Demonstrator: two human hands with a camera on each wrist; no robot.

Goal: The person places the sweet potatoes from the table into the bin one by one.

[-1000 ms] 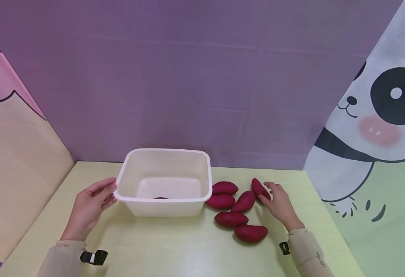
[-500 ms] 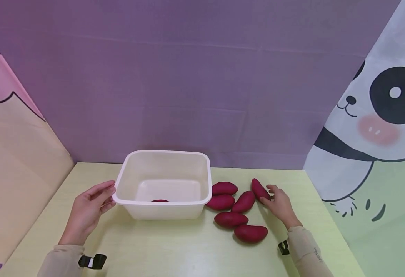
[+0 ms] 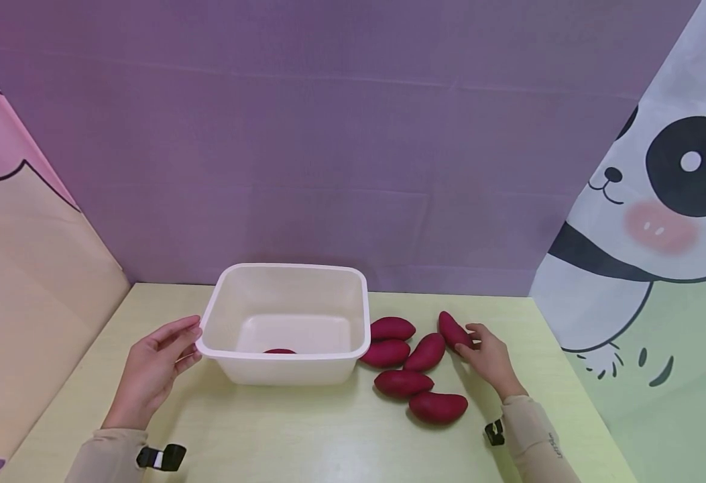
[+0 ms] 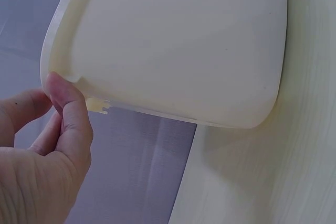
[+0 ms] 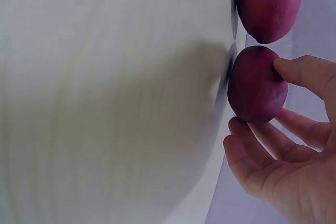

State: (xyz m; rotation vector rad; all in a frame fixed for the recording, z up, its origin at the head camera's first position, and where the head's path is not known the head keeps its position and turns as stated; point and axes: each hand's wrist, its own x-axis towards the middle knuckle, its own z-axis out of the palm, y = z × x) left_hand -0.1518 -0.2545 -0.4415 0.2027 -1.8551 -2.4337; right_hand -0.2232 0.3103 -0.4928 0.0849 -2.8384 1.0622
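My left hand (image 3: 155,372) pinches the left rim of a white plastic basin (image 3: 286,369). In the left wrist view its thumb and fingertips meet at the basin's rim corner (image 4: 52,72). Inside the basin, part of a dark red sweet potato (image 3: 279,351) shows above the front rim. At the right, my right hand (image 3: 489,357) holds the near end of another sweet potato (image 3: 452,330), which lies on the table. The right wrist view shows the thumb on one side of that sweet potato (image 5: 257,83) and the curled fingers on the other.
Several more sweet potatoes lie between the basin and my right hand, the nearest one (image 3: 438,408) toward the front. A purple cloth wall (image 3: 353,134) rises behind the pale wooden table (image 3: 304,436). Printed panels, one with a panda (image 3: 660,168), flank both sides.
The basin's rim and my left hand have shifted slightly down in the head view. My right hand has settled a little closer round the sweet potato, which stays in place.
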